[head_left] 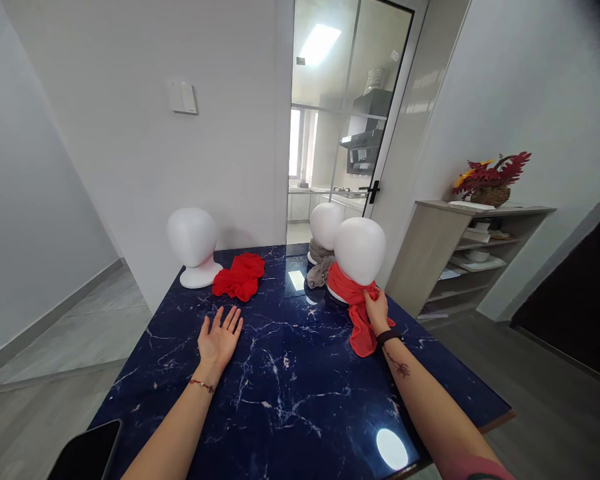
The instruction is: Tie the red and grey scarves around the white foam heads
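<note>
My right hand (377, 308) has its fingers closed on a coral-red scarf (347, 287) wrapped around the neck of a white mannequin head (361, 248). One end of that scarf hangs down onto the tabletop. Palm up and empty, my left hand (220, 339) lies with fingers spread over the table. Just beyond it is a crumpled bright red scarf (240, 277), beside the base of a bare white mannequin head (192, 237) at the left. A third white head (326, 225), partly hidden behind the right one, wears a grey scarf (322, 267).
The dark blue marble-patterned table (280, 400) stands against the wall and a glass door (350, 107). A phone (87, 453) lies at the near left corner. To the right is a shelf unit (430, 247) bearing a basket of red leaves (493, 183).
</note>
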{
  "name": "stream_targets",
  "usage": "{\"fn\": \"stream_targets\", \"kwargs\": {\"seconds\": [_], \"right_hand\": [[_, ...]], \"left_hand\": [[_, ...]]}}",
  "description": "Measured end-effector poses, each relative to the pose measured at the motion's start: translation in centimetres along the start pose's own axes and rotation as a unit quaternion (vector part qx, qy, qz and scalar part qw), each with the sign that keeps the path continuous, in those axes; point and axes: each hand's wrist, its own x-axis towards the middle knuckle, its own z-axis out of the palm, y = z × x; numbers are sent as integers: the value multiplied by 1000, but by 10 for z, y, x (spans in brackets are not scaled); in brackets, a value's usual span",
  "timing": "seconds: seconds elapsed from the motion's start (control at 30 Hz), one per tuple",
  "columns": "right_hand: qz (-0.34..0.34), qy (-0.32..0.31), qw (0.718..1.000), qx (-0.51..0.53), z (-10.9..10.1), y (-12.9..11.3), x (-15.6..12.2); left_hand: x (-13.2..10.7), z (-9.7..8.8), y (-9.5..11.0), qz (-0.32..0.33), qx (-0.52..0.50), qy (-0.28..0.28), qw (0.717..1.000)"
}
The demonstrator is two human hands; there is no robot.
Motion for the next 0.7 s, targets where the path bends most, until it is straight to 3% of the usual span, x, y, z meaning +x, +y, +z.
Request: {"fn": "stream_targets", "kwargs": {"seconds": [0.7], "right_hand": [[36, 0, 997, 74, 1, 2, 1]], "left_hand": [[-1, 2, 1, -3, -2, 5, 1000]]}}
